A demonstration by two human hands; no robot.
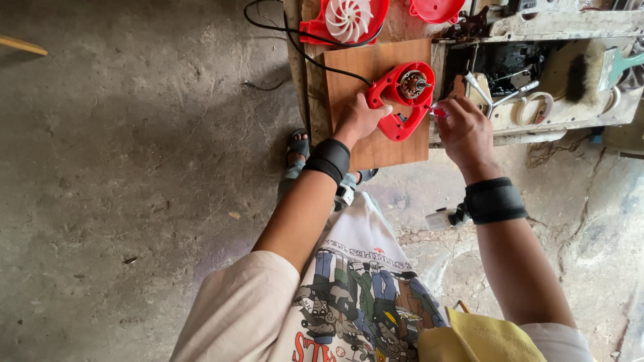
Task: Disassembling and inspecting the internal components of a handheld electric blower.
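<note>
A red plastic blower housing half (400, 100) with a bare motor (412, 84) in it lies on a brown wooden board (376, 144). My left hand (359, 117) presses on the housing's handle end. My right hand (464, 131) is closed around a small tool with a clear pinkish handle (439, 110), its tip at the housing's right edge. Both wrists wear black bands.
Another red housing part with a white fan wheel (347, 19) and a red cover (436, 9) lie further up the bench. A black cord (295, 40) runs off the housing. An open drawer holds pliers (493, 97), tape rolls (533, 107) and a brush (590, 70). Concrete floor lies to the left.
</note>
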